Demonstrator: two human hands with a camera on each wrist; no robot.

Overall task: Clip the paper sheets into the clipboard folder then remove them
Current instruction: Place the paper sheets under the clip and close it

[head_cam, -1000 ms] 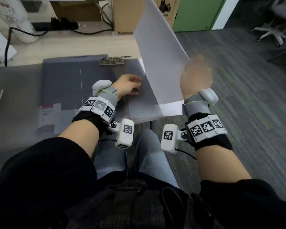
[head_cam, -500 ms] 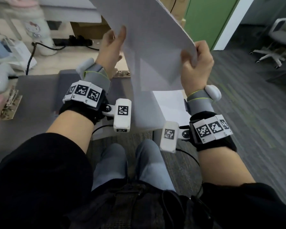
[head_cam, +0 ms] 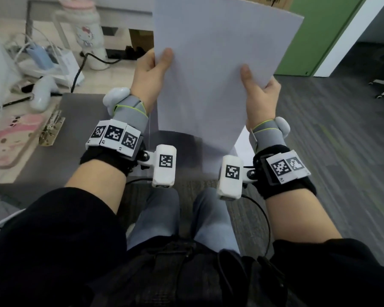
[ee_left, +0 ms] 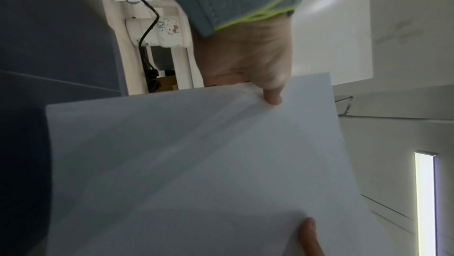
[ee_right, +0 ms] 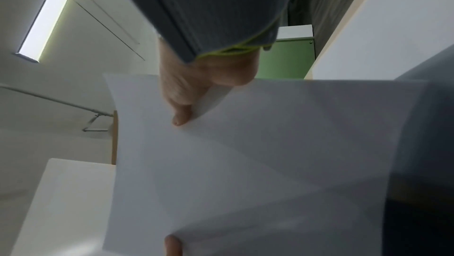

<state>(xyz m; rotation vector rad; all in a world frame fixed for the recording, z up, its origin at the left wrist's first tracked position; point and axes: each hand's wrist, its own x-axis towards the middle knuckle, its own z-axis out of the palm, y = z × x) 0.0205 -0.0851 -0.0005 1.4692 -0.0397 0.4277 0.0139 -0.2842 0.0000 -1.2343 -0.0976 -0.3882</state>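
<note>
A stack of white paper sheets stands upright in the air in front of me, above the desk. My left hand pinches its left edge, thumb on the near face. On the right edge my right hand pinches it the same way. The left wrist view shows the sheets under my left hand. In the right wrist view my right hand holds the sheets. The grey clipboard folder lies open and flat on the desk below my hands; the paper hides its clip.
A pink board with a brass clip lies at the desk's left. Behind it stand a white cartoon bottle, a white controller, boxes and cables. One white sheet lies at the folder's right edge. Carpet and a green cabinet are to the right.
My left hand has left the folder and taken the paper's left edge. Both hands have brought the sheets upright and centred in front of me.
</note>
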